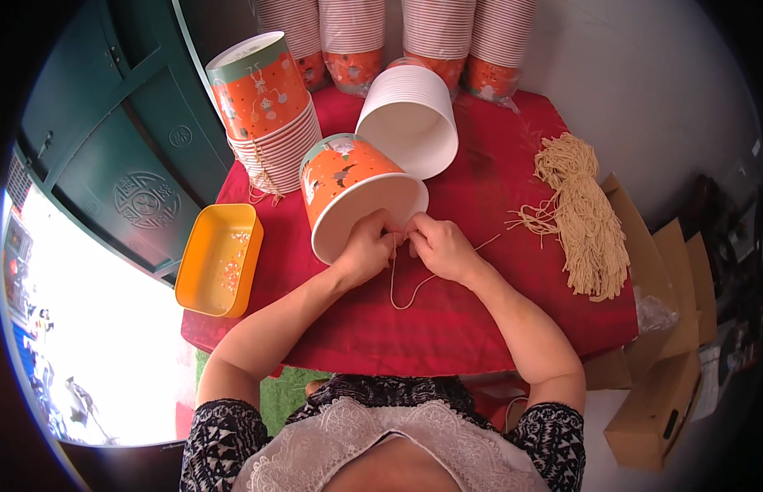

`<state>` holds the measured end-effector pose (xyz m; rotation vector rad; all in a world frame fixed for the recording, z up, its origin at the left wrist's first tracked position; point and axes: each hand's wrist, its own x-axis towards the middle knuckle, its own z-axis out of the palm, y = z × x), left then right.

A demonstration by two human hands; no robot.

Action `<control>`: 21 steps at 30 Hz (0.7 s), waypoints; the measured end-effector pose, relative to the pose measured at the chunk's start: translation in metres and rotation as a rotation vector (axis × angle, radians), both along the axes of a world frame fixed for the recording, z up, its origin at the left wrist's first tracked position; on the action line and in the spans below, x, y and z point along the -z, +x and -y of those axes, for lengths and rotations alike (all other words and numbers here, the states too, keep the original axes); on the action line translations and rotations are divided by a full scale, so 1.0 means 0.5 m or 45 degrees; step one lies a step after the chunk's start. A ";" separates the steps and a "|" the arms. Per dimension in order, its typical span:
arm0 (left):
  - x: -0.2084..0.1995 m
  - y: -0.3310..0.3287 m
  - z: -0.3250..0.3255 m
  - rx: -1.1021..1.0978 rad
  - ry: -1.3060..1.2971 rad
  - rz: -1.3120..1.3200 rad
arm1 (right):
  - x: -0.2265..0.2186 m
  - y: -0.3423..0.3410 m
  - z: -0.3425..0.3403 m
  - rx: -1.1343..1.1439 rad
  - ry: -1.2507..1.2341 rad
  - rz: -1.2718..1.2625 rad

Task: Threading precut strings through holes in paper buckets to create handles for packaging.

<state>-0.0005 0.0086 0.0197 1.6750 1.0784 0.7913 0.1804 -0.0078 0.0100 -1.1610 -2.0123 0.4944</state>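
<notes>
An orange paper bucket (346,170) with a green band and white inside lies tilted on its side, its open mouth turned toward me. My left hand (367,248) is closed at the bucket's lower right rim, fingers pinched together beside the opening. Close to it, my right hand (440,248) pinches a thin beige cord (415,296). The cord hangs in a loop below both hands, and one end sticks out past the right wrist. The fingertips meet at the rim, so where the cord passes there is hidden.
Behind lie nested white buckets (410,98), with wrapped bucket stacks (353,49) at the far edge. A corded bucket stack (267,123) stands left, near a yellow tub (249,271) holding small bits. A beige cord bundle (590,221) lies right; cardboard boxes (656,410) sit beyond the red-covered table (496,328).
</notes>
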 end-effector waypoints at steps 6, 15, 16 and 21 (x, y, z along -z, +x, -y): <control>0.001 -0.003 -0.005 -0.019 -0.134 0.134 | -0.004 0.009 0.001 -0.117 -0.146 -0.105; 0.013 -0.009 -0.010 -0.026 -0.066 0.084 | -0.010 0.006 0.003 -0.026 0.225 0.077; 0.014 -0.008 -0.010 -0.026 -0.051 0.081 | -0.009 0.007 0.003 0.058 0.239 0.091; 0.013 -0.009 -0.004 -0.030 -0.008 0.083 | -0.007 -0.012 0.007 0.131 0.338 0.026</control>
